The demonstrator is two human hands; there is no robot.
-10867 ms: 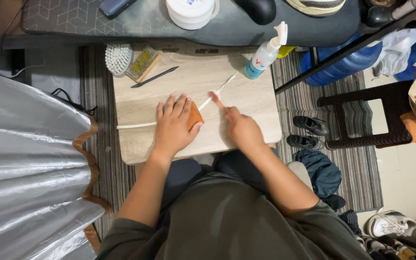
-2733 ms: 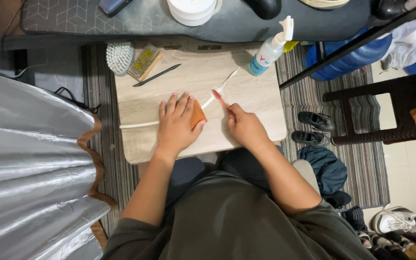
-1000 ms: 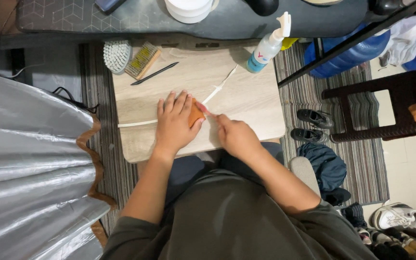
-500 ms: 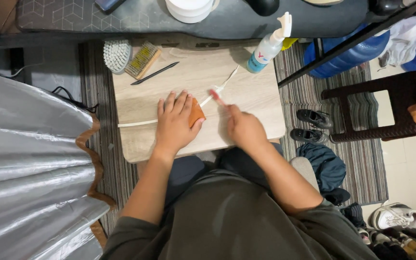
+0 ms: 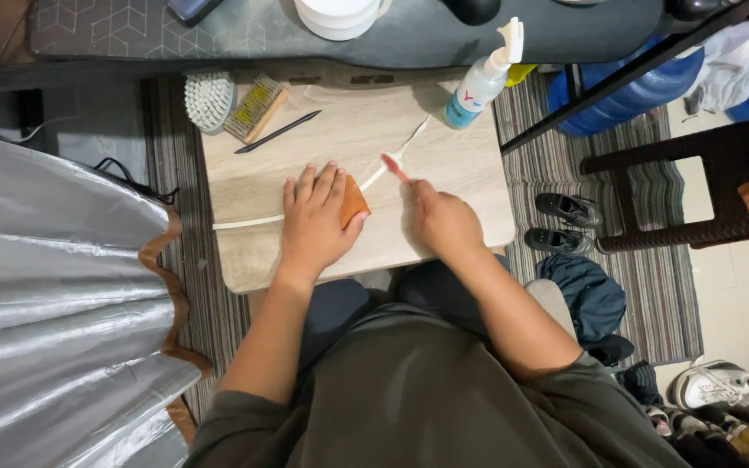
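A person seated at a small light wooden surface (image 5: 444, 186), seen from above, is working with both bare hands. The left hand (image 5: 315, 221) is lying flat near the middle of the surface, fingers (image 5: 309, 182) spread and pressing down on a small orange-brown piece (image 5: 354, 201), which is showing only at the thumb side of the palm. The right hand (image 5: 444, 221) is sitting just beside it, toward the right edge, fingers clenched around the handle of a toothbrush (image 5: 394, 165). Its pinkish head is pointing away from the person and hovering close to the orange-brown piece (whether the bristles are touching it cannot be told). A thin white strip (image 5: 249, 223) is running from the left edge under the left hand and on diagonally toward the far right corner.

Along the far edge, 4 things are lying: a round white bristle brush (image 5: 209, 100) at the far left corner, a wooden-backed wire brush (image 5: 256, 107) just beside it, a slim dark tool (image 5: 277, 132) next to that, and a clear spray bottle (image 5: 481, 82) with a blue base at the far right corner.

Silver fabric with a brown edge (image 5: 54, 295) is filling the floor to the left. To the right, a pair of dark shoes (image 5: 561, 224) is resting on a striped rug (image 5: 652, 286), near a dark stool (image 5: 695, 186).
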